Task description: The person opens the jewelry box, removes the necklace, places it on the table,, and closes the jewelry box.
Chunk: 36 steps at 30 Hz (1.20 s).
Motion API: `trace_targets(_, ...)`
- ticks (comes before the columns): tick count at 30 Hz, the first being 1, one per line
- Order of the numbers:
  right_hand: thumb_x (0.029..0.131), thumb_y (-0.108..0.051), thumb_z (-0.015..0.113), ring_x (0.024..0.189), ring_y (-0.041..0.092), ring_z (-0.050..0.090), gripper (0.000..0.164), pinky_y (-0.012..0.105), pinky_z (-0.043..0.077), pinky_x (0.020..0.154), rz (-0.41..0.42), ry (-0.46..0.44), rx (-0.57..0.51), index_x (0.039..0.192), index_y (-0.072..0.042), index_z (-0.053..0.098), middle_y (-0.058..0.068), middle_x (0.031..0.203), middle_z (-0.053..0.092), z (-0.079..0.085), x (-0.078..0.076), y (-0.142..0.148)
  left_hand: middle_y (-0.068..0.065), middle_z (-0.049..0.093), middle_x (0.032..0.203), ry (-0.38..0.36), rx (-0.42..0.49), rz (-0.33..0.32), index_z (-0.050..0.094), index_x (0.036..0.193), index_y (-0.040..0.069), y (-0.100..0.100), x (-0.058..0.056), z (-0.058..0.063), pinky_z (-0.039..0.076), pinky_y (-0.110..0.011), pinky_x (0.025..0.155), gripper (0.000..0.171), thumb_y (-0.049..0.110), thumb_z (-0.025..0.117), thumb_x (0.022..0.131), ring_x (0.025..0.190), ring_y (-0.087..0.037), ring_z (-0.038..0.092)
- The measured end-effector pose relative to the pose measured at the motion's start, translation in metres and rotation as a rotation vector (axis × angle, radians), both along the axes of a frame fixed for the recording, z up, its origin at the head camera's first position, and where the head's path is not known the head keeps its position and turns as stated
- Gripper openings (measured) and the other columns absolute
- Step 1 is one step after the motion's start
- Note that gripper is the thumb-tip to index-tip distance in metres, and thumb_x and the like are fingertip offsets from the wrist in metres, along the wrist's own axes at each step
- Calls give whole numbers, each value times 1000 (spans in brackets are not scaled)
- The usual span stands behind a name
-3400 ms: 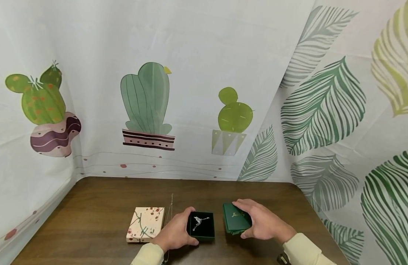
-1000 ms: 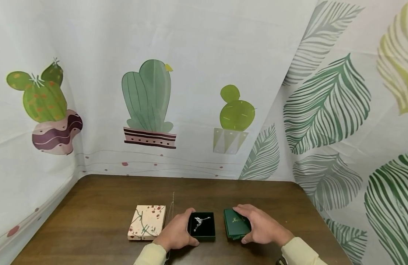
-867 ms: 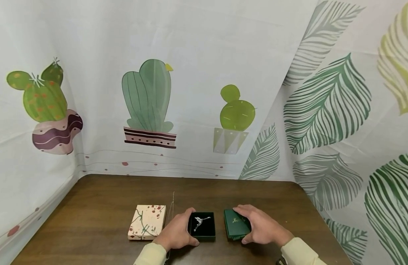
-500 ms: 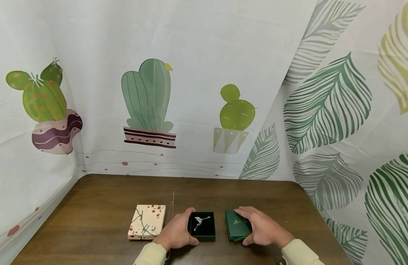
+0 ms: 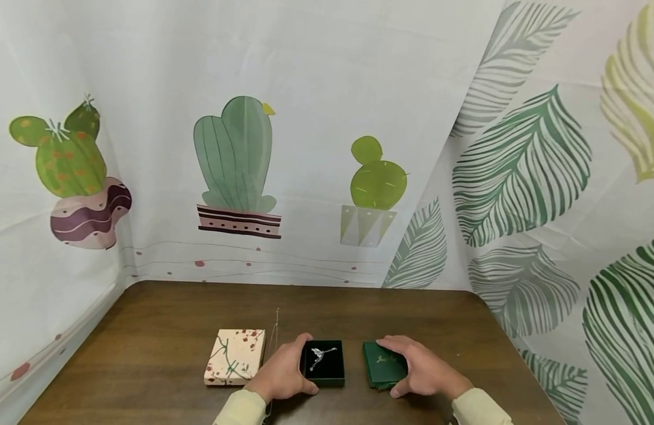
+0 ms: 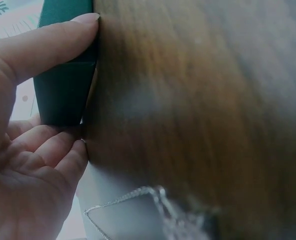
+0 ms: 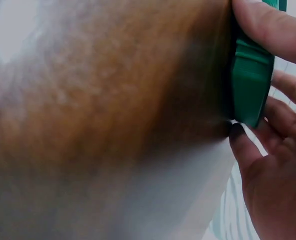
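Observation:
In the head view, my left hand [image 5: 283, 368] grips the left side of a dark green jewelry box base [image 5: 334, 382], thumb at the near side and fingers at the far side. On its black lining lies a silver pendant [image 5: 319, 356] with a bit of chain. To the right, my right hand [image 5: 427, 367] holds the green box lid [image 5: 382, 367], with gold lettering on top, between thumb and fingers. The left wrist view shows the base's green wall [image 6: 62, 92] between thumb and fingers. In the right wrist view the lid [image 7: 250, 87] sits at or very near the table.
A cream box [image 5: 234, 357] with a red blossom print sits left of my left hand. Behind that hand lies a thin silver chain [image 5: 277, 321], partly hidden. The brown wooden table [image 5: 199, 304] ends at a fabric backdrop [image 5: 311, 147] printed with cacti and leaves.
The lid in my right hand has come down and shifted slightly right and toward me. My left hand and the box base have stayed in place.

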State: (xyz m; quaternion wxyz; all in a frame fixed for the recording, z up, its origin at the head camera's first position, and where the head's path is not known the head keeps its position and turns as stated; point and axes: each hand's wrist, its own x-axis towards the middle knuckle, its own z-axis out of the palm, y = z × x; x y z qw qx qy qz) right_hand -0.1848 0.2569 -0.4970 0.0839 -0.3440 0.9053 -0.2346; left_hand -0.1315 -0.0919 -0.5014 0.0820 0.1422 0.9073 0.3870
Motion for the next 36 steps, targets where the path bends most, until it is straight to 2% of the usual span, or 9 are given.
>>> trace_targets(4,71,-40,95,142,51,46,98,45,50,107,2,-90,-63,154,-13,51,22,157,49,-5,-3,5,-6,72,113,-22,-13,6,45,149,5,1,-2,-2,57,-47,91,99,28,97,68,100,-20,68)
trace_targets(8,72,-42,94,142,52,45,99,39,49,106,7,-129,-106,155,-13,49,21,158,48,-9,-3,7,-4,72,109,-30,-1,-1,45,147,5,0,-3,-4,57,-44,86,97,27,97,68,94,-17,67)
trace_targets(14,70,-41,96,141,51,46,99,39,48,106,-6,-121,-123,154,-14,50,20,157,49,-10,-2,7,1,72,104,-22,5,-8,46,146,7,0,-2,-3,56,-40,84,95,26,97,68,89,-10,65)
trace_targets(20,70,-40,96,140,48,48,98,36,49,104,-11,-128,-123,154,-17,50,18,157,49,-10,-3,7,-2,72,109,-27,1,-9,45,147,6,1,-3,-1,56,-44,86,96,27,96,69,94,-15,66)
trace_targets(29,72,-39,96,138,46,49,98,38,49,102,-17,-141,-117,154,-16,49,17,157,48,-11,-1,7,-1,72,104,-30,29,-10,47,144,8,0,-2,-2,55,-38,81,92,24,96,68,87,-11,64)
trace_targets(36,71,-41,95,136,38,51,100,35,49,101,-6,-96,-113,155,-14,47,16,156,50,-12,-1,7,0,72,104,-37,34,-12,47,145,8,0,-3,-2,55,-37,81,92,25,96,68,87,-10,64)
